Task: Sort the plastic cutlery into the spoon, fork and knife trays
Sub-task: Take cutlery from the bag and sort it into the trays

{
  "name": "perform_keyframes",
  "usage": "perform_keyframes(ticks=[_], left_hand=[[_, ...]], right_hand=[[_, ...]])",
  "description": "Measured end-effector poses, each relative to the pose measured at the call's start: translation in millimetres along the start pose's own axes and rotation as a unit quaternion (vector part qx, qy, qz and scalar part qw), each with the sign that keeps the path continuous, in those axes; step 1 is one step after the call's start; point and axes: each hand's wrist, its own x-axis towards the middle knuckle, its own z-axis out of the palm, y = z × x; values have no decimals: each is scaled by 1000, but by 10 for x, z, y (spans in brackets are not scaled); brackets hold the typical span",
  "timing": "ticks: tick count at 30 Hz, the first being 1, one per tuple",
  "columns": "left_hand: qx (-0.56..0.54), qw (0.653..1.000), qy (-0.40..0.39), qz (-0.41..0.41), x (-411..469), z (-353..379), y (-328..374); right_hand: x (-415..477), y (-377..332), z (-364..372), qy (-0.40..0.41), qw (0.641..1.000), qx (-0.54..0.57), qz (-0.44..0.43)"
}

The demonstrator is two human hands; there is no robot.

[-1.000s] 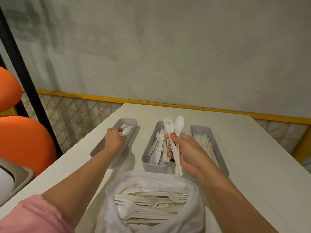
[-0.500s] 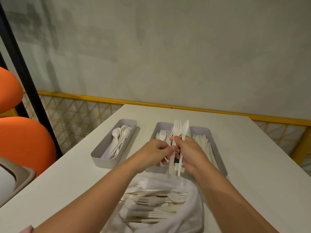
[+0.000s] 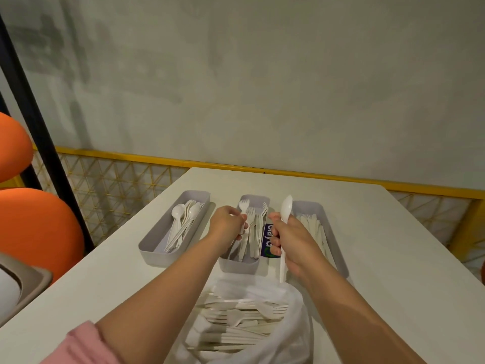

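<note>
- Step in hand, by the look of it: laying a fork in the fork tray at the centre of the frame, among the forks already there; far from done, going by the full bag of mixed cutlery at bottom centre.
- Next move, likely: letting the fork go flat along its tray; then carrying the spoon leftward across the fork tray to the spoon tray, left of centre; calls for a clean release, so no handle rides up on a rim.
- Left hand: curled narrowly round the fork's handle, just over the fork tray; tines pointing to the far end; touching the tray or not, cannot tell.
- Right hand: closed in a fist round the spoon's handle; spoon upright, bowl on top, handle end poking out below towards the bag; placed between the fork tray and the knife tray, right of centre.
- Knives in the right-hand tray, spoons in the left-hand one; all three trays side by side on the white table.
</note>
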Motion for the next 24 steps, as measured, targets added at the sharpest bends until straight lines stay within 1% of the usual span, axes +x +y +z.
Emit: perform_keyframes(ticks=[3, 9, 17, 18, 24], left_hand=[[22, 999, 21, -29, 157, 74, -16], [181, 981, 64, -27, 260, 140, -78], [295, 955, 32, -20, 237, 173, -54], [306, 951, 34, -18, 227, 168, -51], [294, 955, 30, 29, 173, 176, -90]], right_hand=[[-2, 17, -22, -12, 1000, -8, -2], [32, 44, -90, -25, 1000, -6, 1], [7, 75, -51, -41, 999, 6, 11], [3, 73, -51, -43, 999, 6, 13], [-11, 73, -41, -48, 999, 1, 16]])
